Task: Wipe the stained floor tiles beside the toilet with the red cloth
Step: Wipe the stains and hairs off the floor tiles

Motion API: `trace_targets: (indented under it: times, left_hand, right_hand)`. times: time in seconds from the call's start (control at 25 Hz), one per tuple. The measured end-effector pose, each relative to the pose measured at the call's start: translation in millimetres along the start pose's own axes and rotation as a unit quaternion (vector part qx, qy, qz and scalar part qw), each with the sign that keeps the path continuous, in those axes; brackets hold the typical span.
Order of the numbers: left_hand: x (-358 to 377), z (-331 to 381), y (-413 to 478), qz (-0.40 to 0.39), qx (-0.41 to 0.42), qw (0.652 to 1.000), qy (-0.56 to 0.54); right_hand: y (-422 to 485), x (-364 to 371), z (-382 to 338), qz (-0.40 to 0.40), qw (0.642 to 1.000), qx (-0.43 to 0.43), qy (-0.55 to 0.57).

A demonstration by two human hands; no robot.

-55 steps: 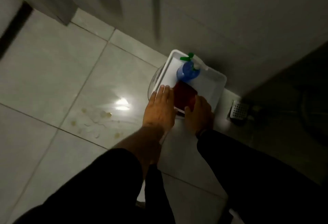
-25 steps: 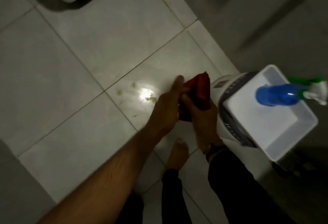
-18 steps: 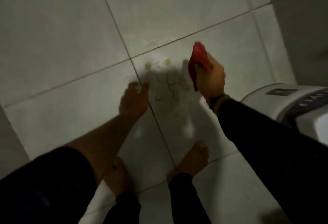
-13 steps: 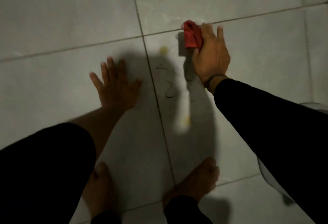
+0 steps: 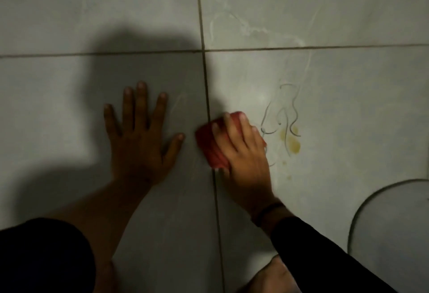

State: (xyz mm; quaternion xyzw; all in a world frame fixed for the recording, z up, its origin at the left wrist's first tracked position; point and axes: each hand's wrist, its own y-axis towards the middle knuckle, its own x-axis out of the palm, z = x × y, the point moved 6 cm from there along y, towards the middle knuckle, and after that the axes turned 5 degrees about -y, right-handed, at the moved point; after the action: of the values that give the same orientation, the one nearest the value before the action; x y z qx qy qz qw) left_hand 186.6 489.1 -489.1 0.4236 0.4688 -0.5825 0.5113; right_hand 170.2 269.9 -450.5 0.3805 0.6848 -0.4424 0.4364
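Note:
My right hand presses the bunched red cloth flat on the pale floor tile, right beside the vertical grout line. Just to the right of that hand lie yellow stain spots and thin dark squiggly marks. A faint whitish smear shows on the tile above. My left hand rests palm down with fingers spread on the shadowed tile to the left, holding nothing.
A rounded white base curves in at the lower right edge. A bare foot shows at the bottom. A dark shadow covers the left tiles. A horizontal grout line crosses the upper floor.
The view has come closer to the floor. My right hand has dragged the red cloth down and left from the upper grout joint to the vertical grout line. My left hand stays flat.

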Motion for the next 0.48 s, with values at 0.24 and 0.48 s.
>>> trace_targets:
  times: [0.24,0.48]
  left_hand:
    - [5.3,-1.0,2.5,-0.001,0.008,1.0,-0.001]
    - [8.9,-0.9,3.4,0.008,0.016,1.0,-0.007]
  right_hand:
    - [63.4,-5.7,-3.5,0.106,0.987,0.104,0.058]
    - [-52.3,26.4,11.1,0.031,0.998,0.044,0.044]
